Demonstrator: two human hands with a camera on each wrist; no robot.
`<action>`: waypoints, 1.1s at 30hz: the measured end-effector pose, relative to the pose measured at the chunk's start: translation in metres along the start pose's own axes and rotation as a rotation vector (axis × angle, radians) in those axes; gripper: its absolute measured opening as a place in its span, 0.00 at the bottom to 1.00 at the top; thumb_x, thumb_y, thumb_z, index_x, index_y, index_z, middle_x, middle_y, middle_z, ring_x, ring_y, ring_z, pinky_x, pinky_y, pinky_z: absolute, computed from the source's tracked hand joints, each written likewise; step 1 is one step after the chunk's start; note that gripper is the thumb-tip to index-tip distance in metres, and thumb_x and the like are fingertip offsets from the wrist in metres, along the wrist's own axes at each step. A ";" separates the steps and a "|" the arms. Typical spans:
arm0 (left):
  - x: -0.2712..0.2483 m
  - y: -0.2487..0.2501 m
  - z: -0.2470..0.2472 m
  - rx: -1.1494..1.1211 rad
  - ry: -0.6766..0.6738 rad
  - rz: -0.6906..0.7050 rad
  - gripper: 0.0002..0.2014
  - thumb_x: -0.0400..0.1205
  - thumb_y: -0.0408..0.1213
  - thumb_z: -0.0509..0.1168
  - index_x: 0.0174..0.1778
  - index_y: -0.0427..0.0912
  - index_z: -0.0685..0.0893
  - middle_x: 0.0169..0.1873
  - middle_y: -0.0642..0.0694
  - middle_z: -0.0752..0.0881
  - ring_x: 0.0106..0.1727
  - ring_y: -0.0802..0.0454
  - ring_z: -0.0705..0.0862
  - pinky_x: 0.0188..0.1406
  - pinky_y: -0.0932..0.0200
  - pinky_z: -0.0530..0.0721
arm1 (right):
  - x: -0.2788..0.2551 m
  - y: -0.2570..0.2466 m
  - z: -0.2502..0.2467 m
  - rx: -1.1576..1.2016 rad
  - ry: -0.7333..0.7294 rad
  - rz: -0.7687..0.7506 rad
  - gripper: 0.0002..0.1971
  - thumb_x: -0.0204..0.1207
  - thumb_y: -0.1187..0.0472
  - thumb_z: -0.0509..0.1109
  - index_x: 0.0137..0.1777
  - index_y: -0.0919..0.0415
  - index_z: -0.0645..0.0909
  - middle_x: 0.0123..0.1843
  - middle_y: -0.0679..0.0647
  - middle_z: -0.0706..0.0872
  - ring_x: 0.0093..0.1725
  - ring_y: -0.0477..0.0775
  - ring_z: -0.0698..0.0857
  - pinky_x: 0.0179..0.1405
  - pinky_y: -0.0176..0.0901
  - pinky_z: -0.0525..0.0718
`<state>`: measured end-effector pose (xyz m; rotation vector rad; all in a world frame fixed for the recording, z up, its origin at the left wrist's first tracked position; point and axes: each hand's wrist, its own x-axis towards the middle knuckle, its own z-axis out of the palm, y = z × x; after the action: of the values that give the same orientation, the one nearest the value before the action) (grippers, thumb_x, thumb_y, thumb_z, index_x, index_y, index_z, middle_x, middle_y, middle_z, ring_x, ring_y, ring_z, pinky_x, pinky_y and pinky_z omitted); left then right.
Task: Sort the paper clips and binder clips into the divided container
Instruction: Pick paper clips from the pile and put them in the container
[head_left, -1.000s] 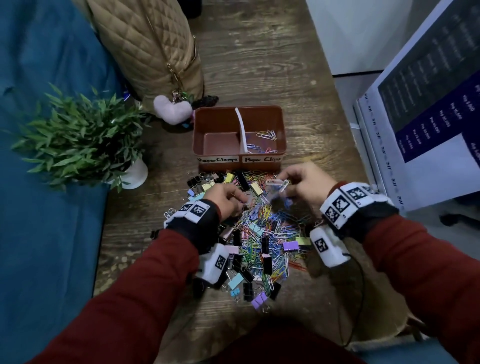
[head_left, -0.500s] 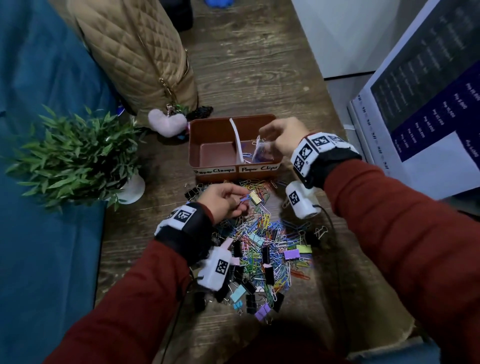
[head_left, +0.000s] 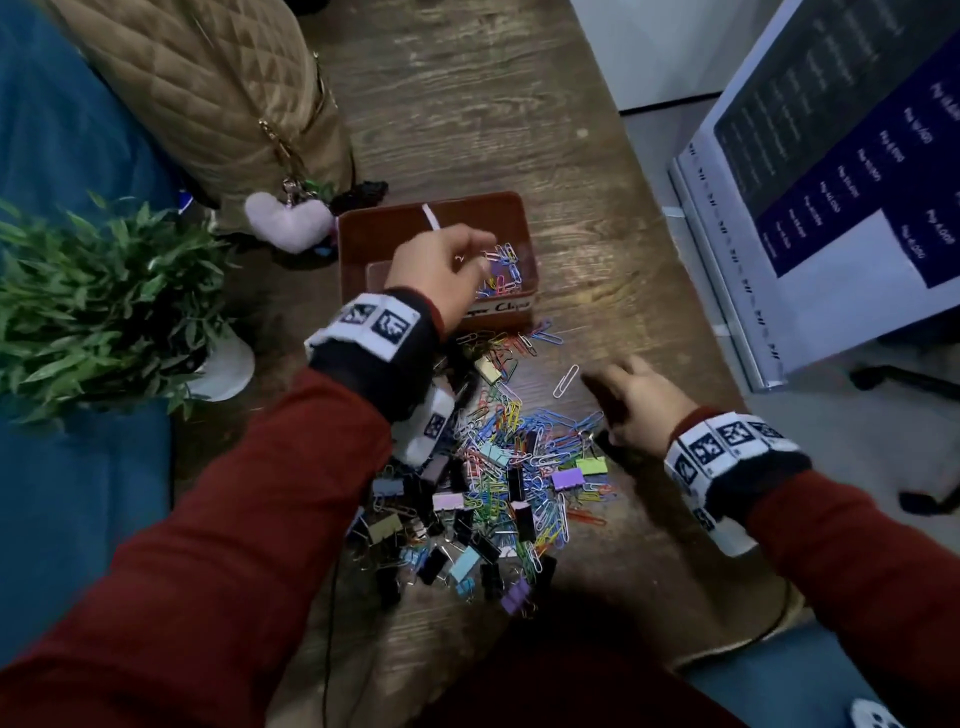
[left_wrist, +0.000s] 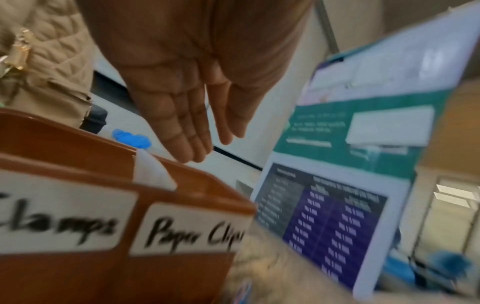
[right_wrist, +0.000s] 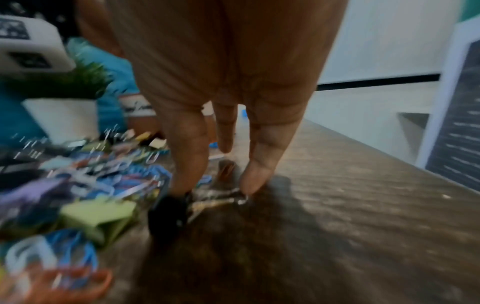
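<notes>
The brown divided container (head_left: 353, 244) stands at the far side of the pile, with a white divider (head_left: 431, 215) and labels reading "Clamps" and "Paper Clips" (left_wrist: 197, 232). Coloured paper clips (head_left: 504, 267) lie in its right compartment. My left hand (head_left: 478, 254) hovers over the container near the divider; in the left wrist view its fingers (left_wrist: 182, 123) are straight and hold nothing. The mixed pile of paper clips and binder clips (head_left: 493, 467) lies nearer to me. My right hand (head_left: 597, 415) reaches down at the pile's right edge, fingertips (right_wrist: 182, 181) touching a black binder clip (right_wrist: 168, 216).
A potted plant (head_left: 104, 291) stands at the left, a quilted tan bag (head_left: 208, 93) with a pink heart plush (head_left: 288, 221) behind the container. A poster board (head_left: 831, 182) leans past the table's right edge. Blue fabric (head_left: 62, 493) borders the left side.
My right hand has left the container and come down to the pile's right edge. My left hand has risen from the pile to above the container and its fingers have straightened.
</notes>
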<state>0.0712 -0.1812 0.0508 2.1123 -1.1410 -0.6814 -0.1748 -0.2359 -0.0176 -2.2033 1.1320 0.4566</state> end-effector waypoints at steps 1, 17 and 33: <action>-0.010 -0.003 0.004 0.075 -0.020 0.009 0.11 0.78 0.37 0.68 0.55 0.52 0.87 0.46 0.56 0.87 0.48 0.59 0.83 0.55 0.69 0.76 | 0.002 0.001 0.006 0.004 -0.007 -0.024 0.42 0.59 0.71 0.78 0.75 0.53 0.69 0.69 0.61 0.70 0.63 0.64 0.78 0.63 0.43 0.75; -0.106 -0.078 0.040 0.633 -0.419 -0.161 0.30 0.68 0.52 0.77 0.62 0.47 0.74 0.61 0.47 0.74 0.65 0.46 0.74 0.66 0.49 0.77 | 0.025 -0.080 0.019 -0.538 -0.198 -0.542 0.40 0.71 0.71 0.71 0.76 0.37 0.62 0.80 0.57 0.60 0.73 0.61 0.69 0.63 0.56 0.79; -0.090 -0.081 0.052 0.507 -0.487 0.020 0.28 0.78 0.33 0.67 0.74 0.57 0.72 0.64 0.45 0.74 0.61 0.46 0.79 0.59 0.56 0.79 | 0.013 -0.052 0.004 0.041 -0.141 -0.216 0.10 0.69 0.72 0.73 0.44 0.56 0.87 0.38 0.52 0.87 0.32 0.45 0.83 0.39 0.40 0.83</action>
<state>0.0340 -0.0848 -0.0305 2.4109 -1.7455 -1.0184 -0.1244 -0.2182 -0.0089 -2.1900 0.8118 0.4815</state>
